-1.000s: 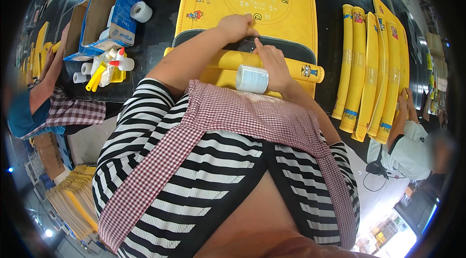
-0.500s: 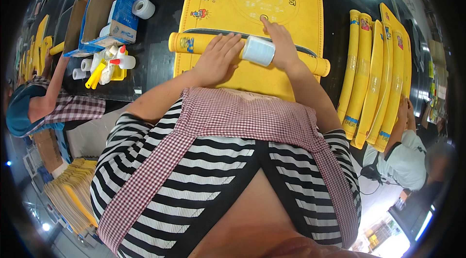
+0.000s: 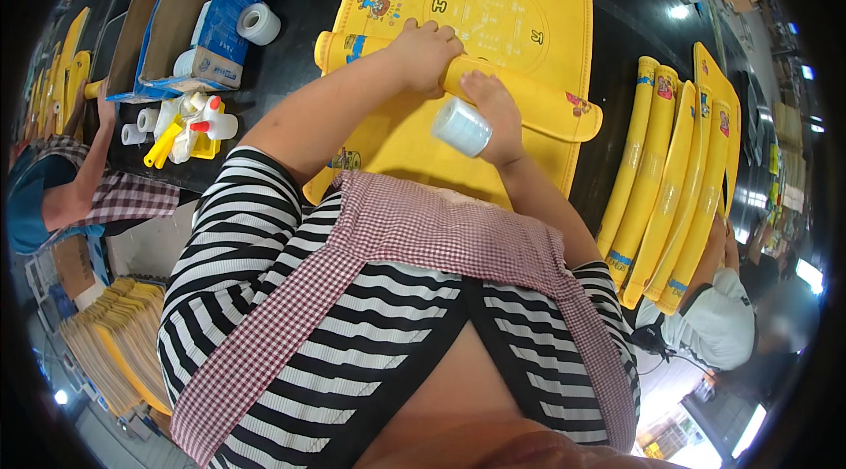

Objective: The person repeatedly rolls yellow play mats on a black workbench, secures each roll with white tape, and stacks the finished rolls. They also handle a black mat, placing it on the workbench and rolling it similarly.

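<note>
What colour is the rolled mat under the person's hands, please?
Yellow, with small cartoon prints near its ends; the rolled mat shows best in the head view.

Striped shirt (image 3: pixel 264 293), checked apron (image 3: pixel 423 231)

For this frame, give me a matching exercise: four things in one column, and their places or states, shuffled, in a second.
Things:
1. rolled yellow mat
2. small roll of clear film
3. white tape roll
4. row of finished yellow rolls

Places or states:
A. lying side by side at the table's right
B. beside the open cardboard box
C. under the left hand
D. held in the right hand

Pairs: 1-C, 2-D, 3-B, 4-A
</note>
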Demonstrator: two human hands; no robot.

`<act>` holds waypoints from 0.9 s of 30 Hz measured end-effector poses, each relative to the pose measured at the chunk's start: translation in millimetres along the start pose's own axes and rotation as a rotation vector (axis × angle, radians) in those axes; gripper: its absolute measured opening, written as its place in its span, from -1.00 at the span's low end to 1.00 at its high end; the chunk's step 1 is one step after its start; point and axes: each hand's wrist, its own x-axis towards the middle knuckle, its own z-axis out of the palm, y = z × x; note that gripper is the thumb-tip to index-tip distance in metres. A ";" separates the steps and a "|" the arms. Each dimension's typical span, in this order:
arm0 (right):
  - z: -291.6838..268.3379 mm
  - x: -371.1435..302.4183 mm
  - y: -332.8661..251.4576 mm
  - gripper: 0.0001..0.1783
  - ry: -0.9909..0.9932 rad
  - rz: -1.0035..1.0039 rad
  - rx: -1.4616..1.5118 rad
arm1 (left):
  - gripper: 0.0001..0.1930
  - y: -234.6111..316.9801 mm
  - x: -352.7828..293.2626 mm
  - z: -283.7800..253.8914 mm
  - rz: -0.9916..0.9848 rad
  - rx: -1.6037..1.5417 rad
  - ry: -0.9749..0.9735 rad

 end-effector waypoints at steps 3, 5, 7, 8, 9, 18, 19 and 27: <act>-5.3 53.5 14.7 -0.47 -0.256 0.187 -0.134 | -0.29 -10.2 10.2 9.3 -0.105 0.019 0.106; -5.2 82.0 35.6 -0.51 -0.337 0.425 -0.018 | -0.29 -12.5 9.1 7.5 -0.079 -0.038 0.243; -0.5 98.9 74.2 -0.56 -0.206 0.711 0.391 | -0.30 -20.8 12.5 13.6 -0.031 -0.029 0.437; 5.4 105.0 99.6 -0.63 -0.177 0.715 0.397 | -0.31 -26.7 19.8 28.2 0.013 0.009 0.561; 12.7 106.4 129.9 -0.70 -0.137 0.723 0.397 | -0.32 -32.1 29.9 33.6 0.073 0.047 0.685; -0.4 70.3 88.8 -0.60 -0.090 0.298 0.207 | -0.37 -41.1 25.5 8.6 0.094 -0.037 0.407; -7.3 63.3 51.2 -0.65 -0.064 0.228 0.254 | -0.36 -35.2 17.1 6.7 0.051 -0.089 0.317; -26.2 -23.1 -28.2 -0.46 -0.227 0.024 0.186 | -0.44 -25.1 -22.8 13.7 -0.093 -0.288 0.058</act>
